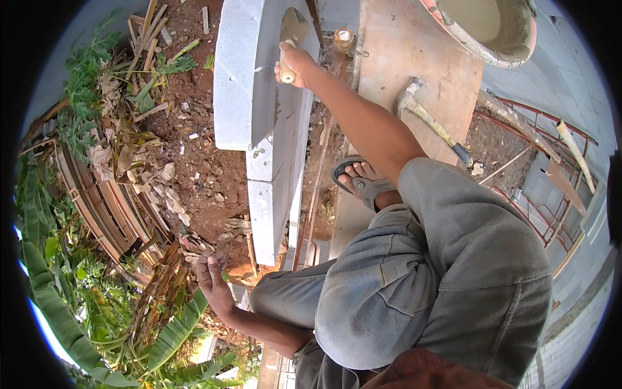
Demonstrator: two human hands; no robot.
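The right hand [296, 65], at 12 o'clock, has its fingers wrapped around the pale handle of a trowel [295, 27], whose greyish blade points up toward the 12 o'clock edge. The trowel shows over the inner side of a wall of pale grey blocks [233, 84]; whether its blade touches them cannot be told. This wall runs from 11 o'clock at the upper edge down past the left of the centre, its outer face stepped and its end near the person's knee. The left hand [214, 285], between 7 and 8 o'clock, has its fingers bent, and whether anything is in them cannot be made out; it is near the lower end of the wall but apart from it. At 1 o'clock a wooden board [389, 39] lies alongside the wall, and on it rests a hammer [434, 123] at 2 o'clock, its head toward the wall and its black handle end toward 4 o'clock. Beyond the board, between 1 and 2 o'clock, is a tub [495, 60] of wet grey mortar [483, 23]. A sandalled foot [363, 176] shows just right of the centre, and grey trousers [479, 259] fill 4 to 6 o'clock. Red metal frames [544, 214] show at 3 o'clock. Reddish soil [194, 117] spreads outside the wall at 10 o'clock, with stacked planks [107, 211] at 9 o'clock and broad green leaves [48, 292] at 8 o'clock.
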